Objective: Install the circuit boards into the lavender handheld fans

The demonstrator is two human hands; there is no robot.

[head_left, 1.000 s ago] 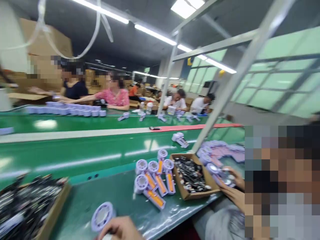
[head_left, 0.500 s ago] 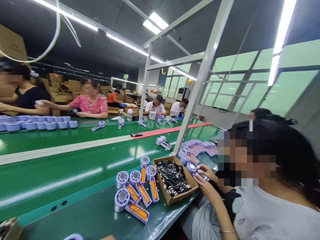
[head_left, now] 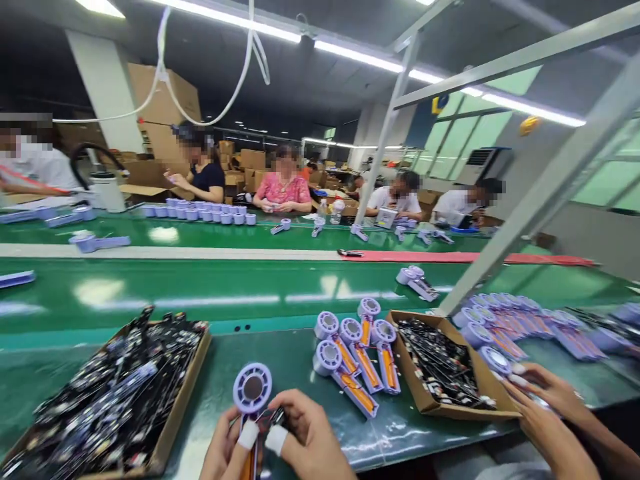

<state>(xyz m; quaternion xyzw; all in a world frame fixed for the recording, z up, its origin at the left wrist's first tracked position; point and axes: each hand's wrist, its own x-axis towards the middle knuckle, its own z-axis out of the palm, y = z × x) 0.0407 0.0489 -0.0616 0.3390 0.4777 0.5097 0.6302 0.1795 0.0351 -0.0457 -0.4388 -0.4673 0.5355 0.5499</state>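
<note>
A purple handheld fan with a round slotted head is at the bottom centre, in my left hand. Its handle is mostly hidden by my fingers; a bit of orange shows below. My right hand is closed beside the handle, pinching a small black part close under the fan head. White wraps cover both thumb tips. Whether the black part touches the handle I cannot tell. To the right lie several purple fans with orange strips in their open handles.
A cardboard box of black parts stands at left. Another box of such parts is at right, beside a co-worker's hands. Behind runs the green conveyor belt; a metal post slants up at right. People sit across it.
The view has swung left, away from the co-worker at right. My two hands, the fan held in them and the left box of parts are now in view.
</note>
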